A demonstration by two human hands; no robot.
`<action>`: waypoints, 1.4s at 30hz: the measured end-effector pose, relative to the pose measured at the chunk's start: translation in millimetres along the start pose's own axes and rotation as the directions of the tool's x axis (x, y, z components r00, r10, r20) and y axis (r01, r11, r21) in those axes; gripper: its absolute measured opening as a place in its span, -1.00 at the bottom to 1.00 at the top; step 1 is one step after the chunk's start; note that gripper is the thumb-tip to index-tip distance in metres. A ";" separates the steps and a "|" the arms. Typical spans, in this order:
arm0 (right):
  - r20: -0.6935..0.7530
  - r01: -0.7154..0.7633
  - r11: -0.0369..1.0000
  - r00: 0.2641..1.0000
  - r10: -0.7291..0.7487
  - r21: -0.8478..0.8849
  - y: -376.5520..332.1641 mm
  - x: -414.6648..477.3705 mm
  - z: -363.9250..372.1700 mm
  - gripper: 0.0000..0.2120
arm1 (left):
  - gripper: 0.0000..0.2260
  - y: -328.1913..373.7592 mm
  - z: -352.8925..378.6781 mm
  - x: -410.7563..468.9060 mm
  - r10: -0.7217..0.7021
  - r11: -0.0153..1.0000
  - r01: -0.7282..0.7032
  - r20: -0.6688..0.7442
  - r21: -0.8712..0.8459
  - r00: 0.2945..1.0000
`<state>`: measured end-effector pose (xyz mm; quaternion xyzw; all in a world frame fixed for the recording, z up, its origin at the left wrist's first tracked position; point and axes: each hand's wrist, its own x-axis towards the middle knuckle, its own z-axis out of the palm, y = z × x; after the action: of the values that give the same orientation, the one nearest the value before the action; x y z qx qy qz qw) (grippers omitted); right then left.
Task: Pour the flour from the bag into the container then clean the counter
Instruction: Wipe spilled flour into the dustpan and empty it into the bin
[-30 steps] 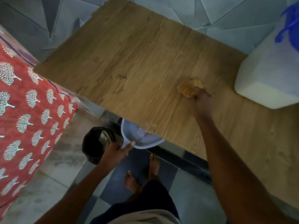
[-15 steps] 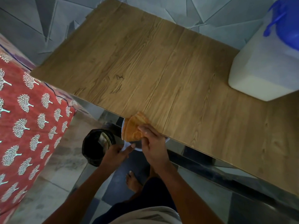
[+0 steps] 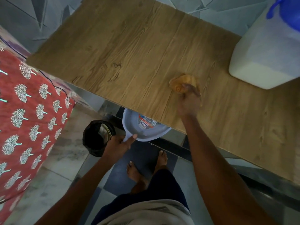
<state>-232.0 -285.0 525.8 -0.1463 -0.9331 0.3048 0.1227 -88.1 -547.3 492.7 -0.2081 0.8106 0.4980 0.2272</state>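
Note:
My right hand grips a bunched orange cloth and presses it on the wooden counter, a little left of the translucent flour container with its blue lid. White flour fills the container's lower part. My left hand holds a pale blue plastic dustpan by its handle just below the counter's near edge. The flour bag is not in view.
A black-lined bin stands on the floor under my left hand. A red cloth with white tree prints covers something at the left. My bare feet stand on grey floor tiles. A grey patterned wall runs behind the counter.
My right hand has carried the cloth from the counter's near edge over the dustpan back out onto the counter towards the container. My left hand keeps the dustpan under the edge.

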 end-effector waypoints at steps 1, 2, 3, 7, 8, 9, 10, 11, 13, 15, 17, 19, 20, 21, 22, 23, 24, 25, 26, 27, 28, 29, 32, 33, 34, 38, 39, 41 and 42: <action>0.055 0.028 0.997 0.998 -0.025 -0.069 -2.6 -8.6 7.1 -0.58 | -0.48 -1.3 1.6 -0.8 0.001 1.000 -0.001 0.001 0.003 1.000; 0.099 0.073 0.991 0.993 -0.061 -0.114 -5.9 -19.4 12.1 -0.56 | -0.49 -2.0 3.6 -1.7 0.001 1.000 -0.001 -0.001 0.006 1.000; 0.136 0.138 0.983 0.983 -0.121 -0.123 -10.3 -29.8 14.3 -0.54 | -0.50 -1.5 6.1 -2.6 -0.006 1.000 0.006 -0.006 0.001 1.000; 0.270 0.502 0.864 0.836 -0.477 -0.027 -14.9 -78.3 15.9 -0.51 | -0.51 -1.1 12.8 -5.2 -0.018 0.997 0.016 -0.027 -0.069 0.999; 0.312 0.561 0.826 0.776 -0.547 0.054 -11.6 -88.7 11.1 -0.52 | -0.50 0.4 14.8 -6.1 -0.014 0.998 0.011 -0.039 -0.058 0.999; 0.349 0.582 0.797 0.722 -0.598 0.162 -7.8 -96.7 4.4 -0.53 | -0.48 1.3 16.5 -7.0 -0.010 0.999 0.008 -0.048 -0.042 0.999; 0.372 0.571 0.775 0.680 -0.632 0.273 -1.9 -99.2 -3.0 -0.53 | -0.47 2.5 19.4 -7.4 -0.010 0.999 0.009 -0.056 -0.032 0.998; 0.385 0.525 0.766 0.663 -0.642 0.371 3.1 -98.9 -12.3 -0.53 | -0.47 2.6 22.6 -7.4 -0.017 0.999 0.015 -0.064 -0.032 0.998; 0.402 0.286 0.787 0.735 -0.546 0.547 11.8 -90.9 -32.2 -0.52 | -0.47 1.0 29.2 -8.7 -0.038 0.999 0.036 -0.071 -0.032 0.997; 0.434 -0.097 0.764 0.865 -0.252 0.638 14.3 -72.5 -52.3 -0.55 | -0.46 0.6 36.7 -10.0 -0.046 0.999 0.044 -0.075 -0.028 0.996; 0.361 -0.271 0.697 0.932 0.019 0.664 16.0 -48.1 -69.2 -0.62 | -0.46 1.3 43.1 -11.4 -0.056 0.998 0.055 -0.078 -0.022 0.995; 0.205 -0.206 0.742 0.974 0.095 0.638 22.6 -16.1 -80.8 -0.63 | -0.41 3.8 49.3 -13.8 -0.042 0.999 0.041 -0.081 -0.018 0.996; 0.127 -0.151 0.786 0.988 0.093 0.600 27.2 2.2 -84.8 -0.61 | -0.38 5.6 53.1 -15.3 -0.031 0.999 0.030 -0.089 -0.018 0.996; 0.056 -0.086 0.832 0.996 0.066 0.547 32.2 19.8 -86.9 -0.59 | -0.36 6.7 55.6 -16.2 -0.026 1.000 0.025 -0.100 -0.018 0.995; 0.008 -0.012 0.879 1.000 0.009 0.477 38.0 36.3 -88.2 -0.57 | -0.35 7.3 57.7 -17.1 -0.029 0.999 0.027 -0.108 -0.022 0.994; 0.005 0.065 0.917 0.997 -0.073 0.393 44.4 51.5 -89.4 -0.55 | -0.36 8.5 60.5 -18.6 -0.038 0.999 0.035 -0.117 -0.023 0.992; 0.067 0.129 0.944 0.985 -0.156 0.304 51.6 64.9 -88.8 -0.54 | -0.37 8.6 62.4 -19.3 -0.043 0.999 0.041 -0.124 -0.015 0.991; 0.187 0.163 0.961 0.960 -0.207 0.224 57.1 75.0 -88.3 -0.53 | -0.38 9.3 64.5 -19.8 -0.043 0.999 0.043 -0.130 -0.003 0.991; 0.338 0.181 0.973 0.915 -0.219 0.142 63.5 80.8 -85.7 -0.49 | -0.39 8.6 65.9 -19.9 -0.040 0.999 0.042 -0.135 0.008 0.990; 0.461 0.213 0.976 0.861 -0.214 0.056 69.1 84.5 -82.5 -0.43 | -0.39 8.5 67.8 -19.5 -0.034 0.999 0.037 -0.142 0.017 0.989; 0.527 0.254 0.967 0.824 -0.207 -0.016 74.2 84.2 -77.9 -0.34 | -0.39 7.5 68.5 -19.5 -0.035 0.999 0.039 -0.152 0.024 0.988; 0.539 0.281 0.958 0.817 -0.205 -0.061 77.4 82.9 -73.5 -0.26 | -0.39 7.5 69.1 -19.0 -0.035 0.999 0.040 -0.158 0.025 0.987; 0.503 0.231 0.964 0.853 -0.136 -0.130 77.4 77.4 -59.0 -0.15 | -0.41 6.5 72.1 -18.8 -0.028 1.000 0.029 -0.151 0.007 0.988; 0.494 0.212 0.960 0.864 -0.097 -0.182 75.4 76.7 -54.0 -0.17 | -0.40 7.0 73.1 -19.8 -0.026 1.000 0.026 -0.151 -0.001 0.988; 0.472 0.208 0.949 0.878 -0.074 -0.238 74.1 76.7 -47.8 -0.20 | -0.38 7.8 73.1 -20.6 -0.026 1.000 0.025 -0.149 -0.008 0.988; 0.374 0.231 0.925 0.921 -0.108 -0.302 69.9 72.1 -27.2 -0.38 | -0.37 11.8 76.5 -23.6 -0.043 0.999 0.040 -0.166 -0.025 0.985; 0.362 0.257 0.929 0.920 -0.150 -0.268 68.1 67.7 -23.3 -0.43 | -0.36 13.3 77.3 -24.0 -0.049 0.999 0.046 -0.171 -0.017 0.984; 0.383 0.374 0.910 0.879 -0.284 -0.181 59.4 48.6 -14.0 -0.50 | -0.36 10.8 79.5 -24.5 -0.047 0.998 0.040 -0.173 -0.045 0.984; 0.408 0.440 0.890 0.839 -0.359 -0.122 52.5 33.4 -9.8 -0.51 | -0.36 9.1 80.6 -25.5 -0.048 0.998 0.038 -0.176 -0.059 0.983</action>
<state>-249.5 -227.7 506.4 0.1013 -0.9757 0.1941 -0.0126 -59.6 -468.0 481.6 -0.2753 0.8088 0.4946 0.1593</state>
